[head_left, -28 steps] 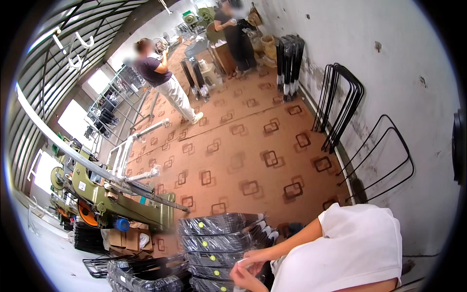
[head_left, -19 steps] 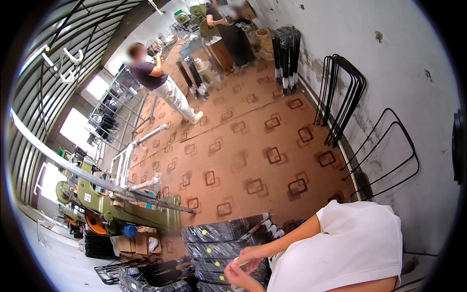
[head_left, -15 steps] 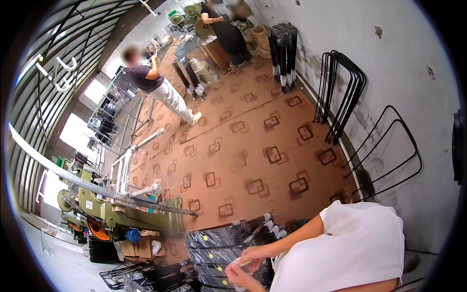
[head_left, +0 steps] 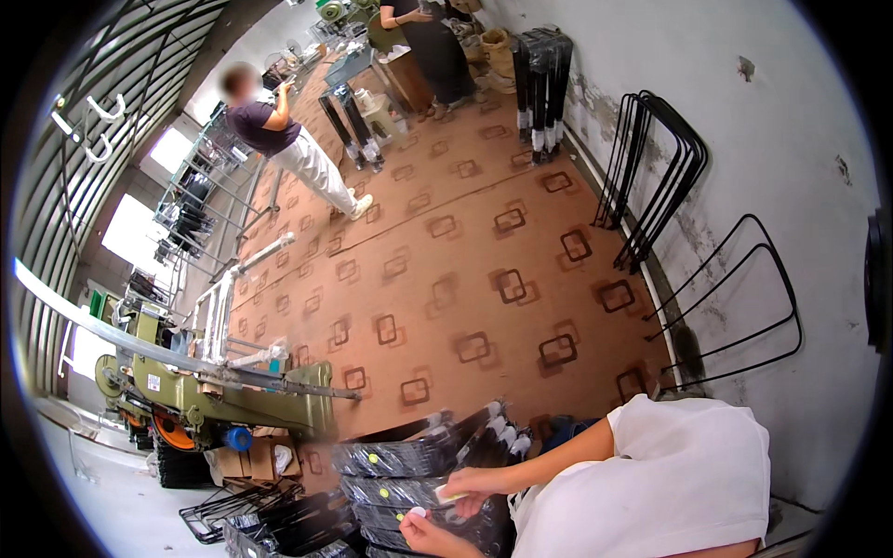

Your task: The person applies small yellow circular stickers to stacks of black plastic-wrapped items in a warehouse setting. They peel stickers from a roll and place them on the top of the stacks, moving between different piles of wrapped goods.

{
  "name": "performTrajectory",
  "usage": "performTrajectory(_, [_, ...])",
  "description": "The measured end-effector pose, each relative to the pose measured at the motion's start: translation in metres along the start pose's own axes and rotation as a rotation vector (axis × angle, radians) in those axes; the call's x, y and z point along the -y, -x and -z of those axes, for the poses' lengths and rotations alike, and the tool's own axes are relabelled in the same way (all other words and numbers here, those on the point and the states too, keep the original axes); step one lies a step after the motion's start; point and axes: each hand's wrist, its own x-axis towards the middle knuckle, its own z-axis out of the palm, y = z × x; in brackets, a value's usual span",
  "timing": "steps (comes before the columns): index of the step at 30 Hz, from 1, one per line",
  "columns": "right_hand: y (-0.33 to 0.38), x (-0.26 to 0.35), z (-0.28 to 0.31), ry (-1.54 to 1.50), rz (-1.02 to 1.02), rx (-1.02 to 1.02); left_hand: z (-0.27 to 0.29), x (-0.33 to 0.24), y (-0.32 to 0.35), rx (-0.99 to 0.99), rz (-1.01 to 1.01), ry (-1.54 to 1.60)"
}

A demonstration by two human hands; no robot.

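Note:
Both hands are over a stack of black parts wrapped in clear film [head_left: 400, 491], with round yellow-green stickers [head_left: 374, 458] on their sides. My right hand [head_left: 476, 485], the upper one, pinches a small white piece with a yellowish edge [head_left: 447, 496]; its exact kind is unclear. Just below and to the left, my left hand [head_left: 428, 536] is closed at the fingertips on a small round white piece [head_left: 417, 512]. A narrow gap separates the hands. Neither grips the wrapped stack; whether they touch it I cannot tell.
A green machine [head_left: 251, 405] stands left of the stack, with cardboard boxes [head_left: 265, 458] beneath. Bent black metal frames [head_left: 651, 177] lean on the right wall. Wrapped black bundles [head_left: 542, 93] stand farther back. One person [head_left: 270, 130] stands at left, another [head_left: 430, 56] at the back.
My hands were close together over the white piece; now they are apart, the left one lower and farther left. The whole view has shifted slightly.

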Motion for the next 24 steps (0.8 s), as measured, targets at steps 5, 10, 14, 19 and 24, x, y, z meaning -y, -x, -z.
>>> performTrajectory(5, [-0.001,0.003,-0.003,-0.007,-0.008,-0.055,0.002,-0.002,0.005,0.006,-0.038,0.016])
performTrajectory(10, [-0.018,-0.021,-0.037,-0.037,-0.049,-0.050,0.037,-0.019,0.022,-0.088,-0.032,-0.056])
performTrajectory(14, [-0.039,-0.053,-0.055,-0.066,-0.076,-0.016,0.067,-0.009,0.034,-0.075,0.039,0.102])
performTrajectory(19, [-0.024,-0.077,-0.093,-0.015,-0.161,-0.048,0.116,0.017,0.049,-0.061,-0.068,0.104])
performTrajectory(24, [-0.043,-0.134,-0.144,0.173,-0.377,0.100,0.189,0.042,0.087,-0.306,0.074,0.082])
